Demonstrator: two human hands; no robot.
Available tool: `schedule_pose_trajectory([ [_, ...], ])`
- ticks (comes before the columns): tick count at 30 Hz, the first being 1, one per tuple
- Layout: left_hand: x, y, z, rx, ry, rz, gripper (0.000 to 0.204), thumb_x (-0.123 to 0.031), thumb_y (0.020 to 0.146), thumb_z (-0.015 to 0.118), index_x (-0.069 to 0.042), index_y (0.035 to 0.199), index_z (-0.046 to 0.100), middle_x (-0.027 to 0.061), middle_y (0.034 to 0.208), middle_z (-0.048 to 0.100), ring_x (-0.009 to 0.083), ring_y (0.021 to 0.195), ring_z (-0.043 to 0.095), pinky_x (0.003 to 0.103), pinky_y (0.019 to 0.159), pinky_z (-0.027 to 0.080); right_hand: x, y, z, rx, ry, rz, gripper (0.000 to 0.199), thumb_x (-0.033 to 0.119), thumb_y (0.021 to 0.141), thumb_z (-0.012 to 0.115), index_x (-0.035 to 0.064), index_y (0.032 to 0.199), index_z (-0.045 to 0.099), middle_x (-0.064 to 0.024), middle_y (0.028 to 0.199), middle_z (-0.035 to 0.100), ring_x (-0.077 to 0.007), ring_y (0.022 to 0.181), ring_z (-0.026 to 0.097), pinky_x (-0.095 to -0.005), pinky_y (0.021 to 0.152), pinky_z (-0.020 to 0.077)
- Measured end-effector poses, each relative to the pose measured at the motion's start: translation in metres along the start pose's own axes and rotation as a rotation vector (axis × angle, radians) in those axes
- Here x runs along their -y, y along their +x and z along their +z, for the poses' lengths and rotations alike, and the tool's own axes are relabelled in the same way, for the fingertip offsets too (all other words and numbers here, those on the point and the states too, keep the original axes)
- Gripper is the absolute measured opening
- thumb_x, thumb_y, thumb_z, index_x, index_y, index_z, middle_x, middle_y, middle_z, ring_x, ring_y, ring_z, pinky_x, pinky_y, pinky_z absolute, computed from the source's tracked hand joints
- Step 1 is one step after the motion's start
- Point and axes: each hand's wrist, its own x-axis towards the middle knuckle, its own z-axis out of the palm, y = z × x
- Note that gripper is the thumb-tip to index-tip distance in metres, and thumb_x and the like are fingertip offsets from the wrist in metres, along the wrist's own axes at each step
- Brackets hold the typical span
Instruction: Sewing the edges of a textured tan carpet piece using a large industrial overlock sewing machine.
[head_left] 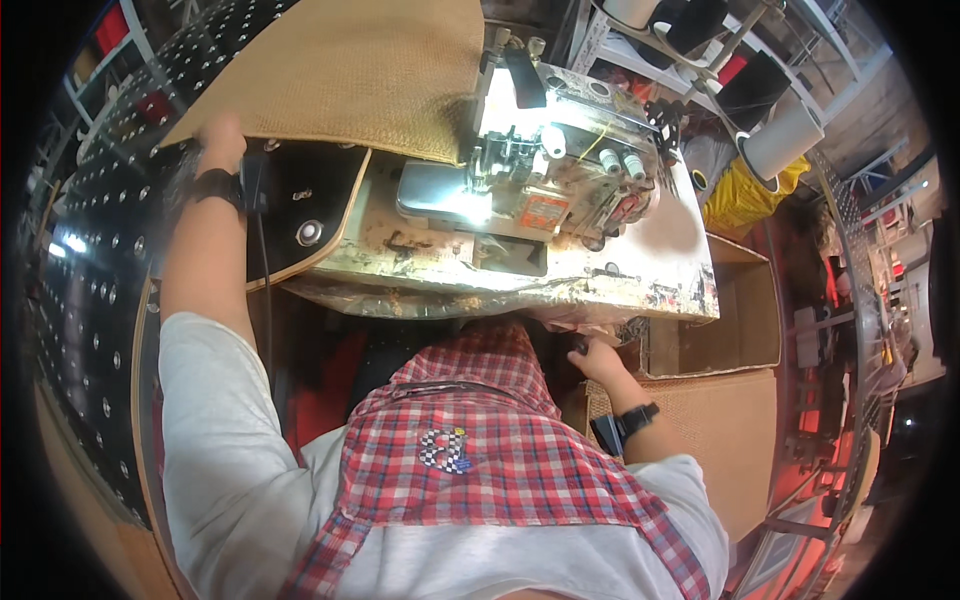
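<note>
- Left hand (222,135): fingers tucked under the edge of the tan woven mat (350,65), grip not readable.
- Right hand (598,360): fingertips lost in shadow beneath the worn table edge (560,292); whatever is touched there too dark to tell.
- Mat cut off by the top edge of the view.
- Needle area of the sewing machine (545,160) washed out by lamp glare.
- Upper corners blurred, contents unclear.
</note>
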Motion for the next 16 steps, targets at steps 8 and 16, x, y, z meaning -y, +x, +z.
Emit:
schedule_pose_trajectory([
  [8, -0.141, -0.097, -0.121, 0.011, -0.312, 0.906, 0.062, -0.006, 0.064, 0.058, -0.014, 0.123, 0.041, 0.0099, 0.13, 0.035, 0.0309, 0.121, 0.029, 0.039, 0.099, 0.028, 0.167, -0.037, -0.09, 0.212, 0.739, -0.346, 0.022, 0.021, 0.085, 0.048, 0.0023, 0.097, 0.048, -0.0043, 0.07, 0.052, -0.0091, 0.054, 0.049, -0.0241, 0.047, 0.0396],
  [16, -0.196, -0.077, -0.115, 0.227, -0.376, 0.744, 0.037, -0.011, 0.073, 0.052, -0.012, 0.11, 0.054, 0.0084, 0.117, 0.05, 0.0236, 0.102, 0.048, 0.034, 0.09, 0.036, 0.269, -0.003, -0.117, 0.248, 1.251, -0.534, 0.03, 0.024, 0.087, 0.045, 0.0082, 0.113, 0.044, -0.0048, 0.071, 0.051, -0.0082, 0.05, 0.046, -0.0201, 0.044, 0.0377],
])
